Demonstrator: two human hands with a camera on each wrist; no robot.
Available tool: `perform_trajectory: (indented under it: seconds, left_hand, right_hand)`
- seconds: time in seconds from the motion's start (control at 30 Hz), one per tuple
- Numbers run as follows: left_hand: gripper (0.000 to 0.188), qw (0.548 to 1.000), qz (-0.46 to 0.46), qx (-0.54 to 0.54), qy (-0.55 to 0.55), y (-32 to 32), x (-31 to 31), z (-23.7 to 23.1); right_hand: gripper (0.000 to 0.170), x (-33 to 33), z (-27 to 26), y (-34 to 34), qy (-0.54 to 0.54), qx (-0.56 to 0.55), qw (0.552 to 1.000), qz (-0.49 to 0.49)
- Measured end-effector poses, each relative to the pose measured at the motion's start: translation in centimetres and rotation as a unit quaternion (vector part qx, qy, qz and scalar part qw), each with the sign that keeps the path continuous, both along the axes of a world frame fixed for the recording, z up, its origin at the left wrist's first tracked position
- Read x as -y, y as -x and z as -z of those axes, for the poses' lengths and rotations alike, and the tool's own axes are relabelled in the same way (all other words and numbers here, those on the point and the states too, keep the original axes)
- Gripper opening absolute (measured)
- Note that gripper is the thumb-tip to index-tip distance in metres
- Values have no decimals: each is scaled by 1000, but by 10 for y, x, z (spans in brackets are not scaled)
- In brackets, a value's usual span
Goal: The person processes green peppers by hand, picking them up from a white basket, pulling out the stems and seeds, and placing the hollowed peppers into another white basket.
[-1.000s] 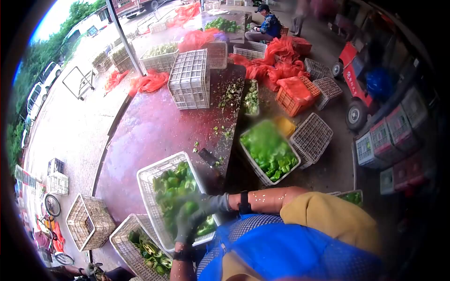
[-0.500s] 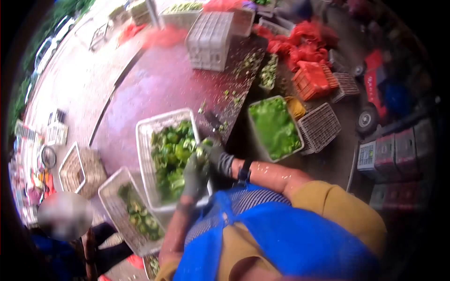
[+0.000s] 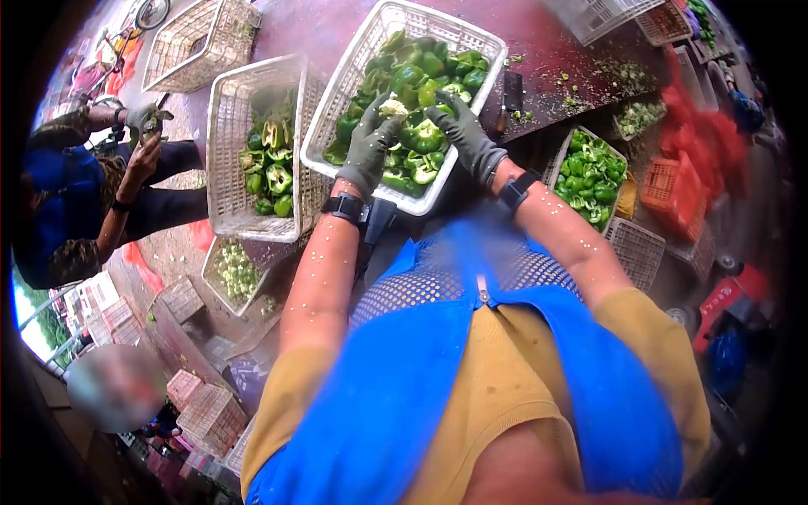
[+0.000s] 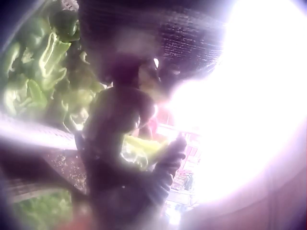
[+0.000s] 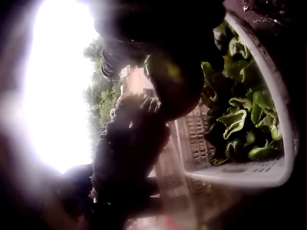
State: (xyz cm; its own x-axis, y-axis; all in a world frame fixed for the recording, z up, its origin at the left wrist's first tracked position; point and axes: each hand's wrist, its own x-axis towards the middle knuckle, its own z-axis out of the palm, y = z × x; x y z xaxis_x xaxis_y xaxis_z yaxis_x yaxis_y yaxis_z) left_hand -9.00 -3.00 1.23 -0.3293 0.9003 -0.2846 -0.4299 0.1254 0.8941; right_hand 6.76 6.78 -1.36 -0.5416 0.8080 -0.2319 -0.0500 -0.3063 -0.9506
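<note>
I'm watching the left hand (image 3: 370, 147) pinching a core (image 3: 392, 108), the right hand (image 3: 471, 141) gripping a pepper (image 4: 145, 146) between them, over the crate (image 3: 442, 27).

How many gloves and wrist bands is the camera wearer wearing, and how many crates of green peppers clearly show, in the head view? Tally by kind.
Grey gloves: 2
Black wrist bands: 2
Crates of green peppers: 3
Total: 7
</note>
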Motion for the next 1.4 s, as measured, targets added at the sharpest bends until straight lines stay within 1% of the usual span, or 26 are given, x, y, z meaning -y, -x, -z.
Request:
perform_trajectory:
  seconds: [0.1,0.17,0.23,0.3,0.37,0.43,0.53,0.57,0.63,0.7,0.77,0.83,0.87,0.9,0.93,0.97,1.0,1.03,1.1,1.13,1.17,1.2,1.23,1.27,1.33,1.4]
  left_hand:
    - [45,998,12,-40,54,-2,18,-7]
    - [44,997,-1,-59,48,-13,27,6]
    - [41,937,87,-331,68,-23,39,15]
    - [38,961,115,-242,72,-33,54,22]
    - [30,997,45,-43,36,-38,67,35]
    - [24,990,26,91,109,-30,75,34]
    - [25,997,14,38,62,-10,74,35]
    - [27,1000,-6,-19,23,3,70,41]
    - [36,906,42,-421,-17,45,69,37]
    - [32,889,14,-459,5,92,72,45]
    - [29,934,-100,-328,103,154,81,58]
    - [31,824,-90,-504,244,216,97,111]
    - [33,758,-7,-573,311,241,105,147]
    - [33,764,88,-576,275,224,76,164]
    - [28,671,178,-638,333,277,100,189]
    - [25,646,132,-718,224,294,115,240]
    - [28,638,216,-694,253,320,116,279]
    - [28,592,303,-692,281,325,107,270]
    - [27,546,318,-708,316,352,119,329]
    - [27,516,340,-704,350,356,118,340]
    - [26,481,356,-701,387,358,117,345]
    - [28,494,352,-671,426,353,110,337]
    - [29,505,346,-639,466,344,100,312]
    - [33,500,354,-638,467,328,90,280]
    - [42,538,351,-615,457,358,119,331]
    - [44,542,370,-587,474,349,112,307]
  right_hand:
    - [73,4,1,-2,-6,15,998,-60]
    - [55,23,-4,2,-17,12,992,-124]
    - [48,46,-13,3,30,13,986,-163]
    - [48,41,0,-4,-40,138,966,-214]
    - [38,50,8,-7,112,77,972,-190]
    - [33,55,-19,-2,109,116,966,-203]
    - [33,54,6,-8,68,131,976,-159]
    - [32,47,12,-11,248,50,963,-88]
    - [31,46,-2,-10,184,126,974,-30]
    - [31,34,27,-47,-87,270,954,-96]
    - [25,33,5,-54,128,257,957,47]
    - [22,25,33,-96,180,255,942,120]
    - [23,25,25,-99,193,339,909,148]
    - [26,29,53,-138,80,334,938,56]
    - [30,28,79,-187,-29,332,942,-45]
    - [38,49,51,-175,-29,404,913,-40]
    - [48,50,33,-154,261,352,885,160]
    - [44,68,78,-216,-95,459,875,-120]
    - [41,78,16,-122,270,445,847,109]
    - [41,92,27,-143,273,452,840,128]
    - [42,116,54,-171,42,495,868,-17]
    - [44,130,74,-190,-191,499,829,-166]
    - [44,137,74,-191,-188,503,828,-160]
    - [45,146,72,-188,-132,492,852,-123]
    - [48,158,73,-183,50,423,904,-26]
    - [47,149,71,-174,191,439,875,71]
